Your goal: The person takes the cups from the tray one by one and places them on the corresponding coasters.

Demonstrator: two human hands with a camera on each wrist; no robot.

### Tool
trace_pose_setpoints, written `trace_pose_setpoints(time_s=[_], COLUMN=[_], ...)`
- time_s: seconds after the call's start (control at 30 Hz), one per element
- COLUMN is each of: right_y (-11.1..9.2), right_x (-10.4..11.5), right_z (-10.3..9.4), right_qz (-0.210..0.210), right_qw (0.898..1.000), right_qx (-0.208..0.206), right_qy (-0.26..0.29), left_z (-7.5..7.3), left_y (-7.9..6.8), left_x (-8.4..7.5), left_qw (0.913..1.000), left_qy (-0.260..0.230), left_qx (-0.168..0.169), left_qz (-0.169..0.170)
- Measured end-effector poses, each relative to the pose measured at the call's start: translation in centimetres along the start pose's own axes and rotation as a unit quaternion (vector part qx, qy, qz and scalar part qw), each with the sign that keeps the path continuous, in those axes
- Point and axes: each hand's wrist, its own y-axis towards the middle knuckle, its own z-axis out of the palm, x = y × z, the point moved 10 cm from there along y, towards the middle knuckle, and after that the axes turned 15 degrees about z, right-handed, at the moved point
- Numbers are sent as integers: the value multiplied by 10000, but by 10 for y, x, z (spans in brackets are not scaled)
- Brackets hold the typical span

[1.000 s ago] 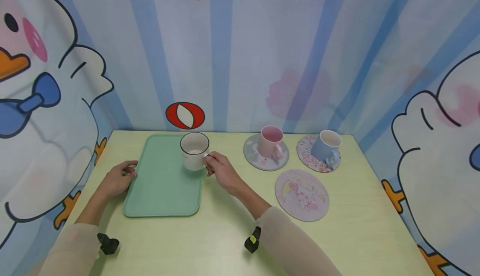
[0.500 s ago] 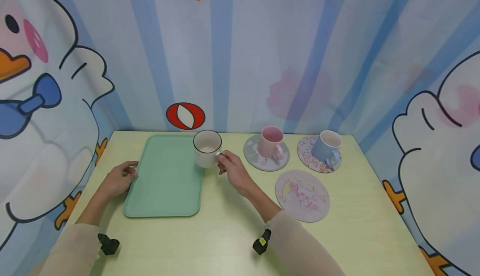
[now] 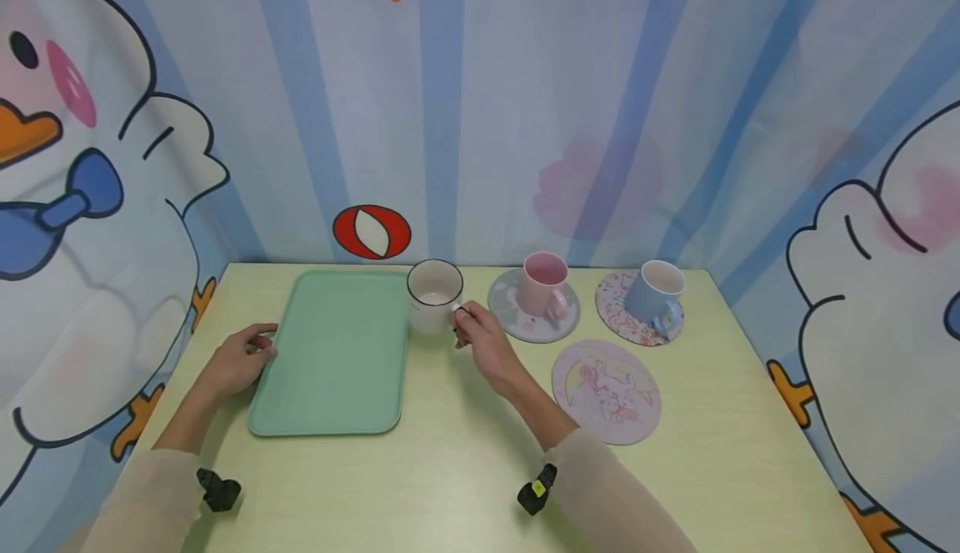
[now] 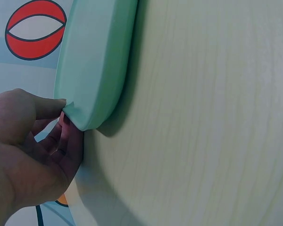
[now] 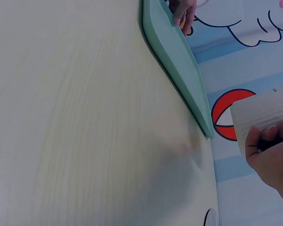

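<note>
My right hand (image 3: 486, 344) grips the handle of a white mug (image 3: 432, 315) with a dark rim. It is held upright, just right of a green tray (image 3: 330, 369). In the right wrist view the white mug (image 5: 259, 113) appears above the table, its handle inside the curled fingers. My left hand (image 3: 238, 361) is at the tray's left edge. Seen from the left wrist, the thumb of that hand (image 4: 33, 150) presses on the rim of the tray (image 4: 96, 61) while the fingers bend against its side, pinching it.
A pink mug (image 3: 542, 290) stands on a grey round coaster (image 3: 517, 326). Right of it, a blue mug (image 3: 651, 296) stands on a patterned coaster (image 3: 611, 303). A pink round coaster (image 3: 606, 394) lies in front of them. A printed curtain (image 3: 495, 119) hangs behind the table (image 3: 450, 486).
The right hand has carried the white mug rightward, from over the tray to beyond its right edge. The left hand and the tray have stayed in place.
</note>
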Motion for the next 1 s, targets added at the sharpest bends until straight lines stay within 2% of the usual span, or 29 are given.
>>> trace_pose_setpoints(time_s=[0.5, 1.0], right_y=[-14, -44], right_x=[-4, -7], right_z=[-43, -90], right_qz=[66, -38], right_qw=[9975, 9936], right_qx=[-544, -1009], right_qy=[445, 502], left_z=[1, 0], left_y=[0, 0], left_x=[3, 2], left_qw=[10000, 9999], left_qy=[-7, 4], left_qx=[15, 19], left_qz=[-6, 129])
